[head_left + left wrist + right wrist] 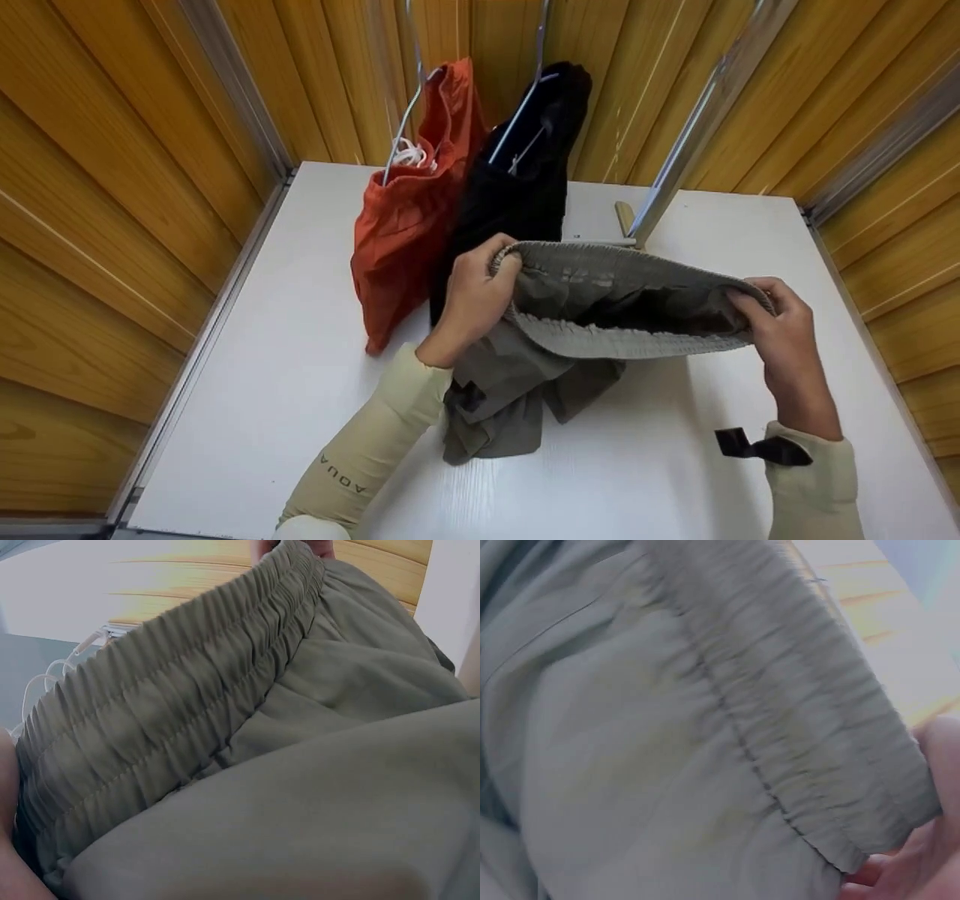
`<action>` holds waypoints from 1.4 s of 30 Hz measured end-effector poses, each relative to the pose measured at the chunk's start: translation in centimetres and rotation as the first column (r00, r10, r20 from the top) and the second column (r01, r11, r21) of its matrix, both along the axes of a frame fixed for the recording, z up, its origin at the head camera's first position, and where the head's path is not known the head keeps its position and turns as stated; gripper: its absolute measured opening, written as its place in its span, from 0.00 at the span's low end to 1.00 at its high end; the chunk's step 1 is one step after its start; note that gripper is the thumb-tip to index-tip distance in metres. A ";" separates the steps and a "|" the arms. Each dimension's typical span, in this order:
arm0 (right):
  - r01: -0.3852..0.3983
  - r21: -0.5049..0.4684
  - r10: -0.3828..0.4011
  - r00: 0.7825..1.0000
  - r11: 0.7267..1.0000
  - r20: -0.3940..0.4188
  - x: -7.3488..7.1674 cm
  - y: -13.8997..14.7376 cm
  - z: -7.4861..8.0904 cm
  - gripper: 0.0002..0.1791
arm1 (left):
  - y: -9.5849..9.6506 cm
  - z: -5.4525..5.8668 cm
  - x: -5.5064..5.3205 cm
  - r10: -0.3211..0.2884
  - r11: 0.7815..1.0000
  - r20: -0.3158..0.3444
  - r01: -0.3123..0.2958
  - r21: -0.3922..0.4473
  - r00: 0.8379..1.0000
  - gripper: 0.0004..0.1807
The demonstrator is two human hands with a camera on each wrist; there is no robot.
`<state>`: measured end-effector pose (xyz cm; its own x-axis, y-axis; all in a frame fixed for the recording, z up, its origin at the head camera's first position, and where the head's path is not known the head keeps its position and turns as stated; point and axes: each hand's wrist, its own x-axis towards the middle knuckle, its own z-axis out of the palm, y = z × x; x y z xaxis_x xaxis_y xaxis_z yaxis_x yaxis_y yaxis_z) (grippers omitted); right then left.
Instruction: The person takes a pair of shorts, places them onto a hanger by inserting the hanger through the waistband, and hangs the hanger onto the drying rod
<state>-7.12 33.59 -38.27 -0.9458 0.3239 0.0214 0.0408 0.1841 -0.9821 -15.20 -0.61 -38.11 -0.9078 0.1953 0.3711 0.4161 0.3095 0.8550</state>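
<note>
Both hands hold up grey-green elastic-waist pants (pixel 637 345) by the waistband, one at each end, in the head view. The left hand (pixel 480 289) grips the left end with its thumb over the edge. At the other end the right hand (pixel 784 322) pinches the band, thumb inside the opening. The waist gapes toward the head camera, and the legs hang down and left over the white table. Gathered waistband (pixel 165 697) fills much of the left wrist view. In the right wrist view, fingers (pixel 945 765) curl round the band's corner.
Orange pants (pixel 405 232) and black pants (pixel 517 187) hang on wire hangers at the back left. A metal pole (pixel 694 142) rises behind the grey-green pants from the white table (pixel 247 390). Wood-patterned walls (pixel 90 187) enclose the table's back and sides.
</note>
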 end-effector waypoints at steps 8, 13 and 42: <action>-0.214 -0.079 0.215 0.977 0.974 0.005 0.6 1.3 0.2 0.04 | 0.0 -0.3 -0.5 0.043 0.996 0.028 -0.041 -0.079 0.999 0.12; -0.224 -0.072 0.225 0.974 0.972 0.010 0.7 1.3 0.2 0.09 | 0.4 -0.6 -0.8 0.060 0.989 0.074 -0.049 -0.141 0.995 0.11; 0.042 0.192 -0.043 0.999 0.980 -0.002 0.4 -1.5 1.7 0.12 | 1.8 -4.9 -1.8 -0.155 0.930 0.336 0.251 -0.266 0.929 0.17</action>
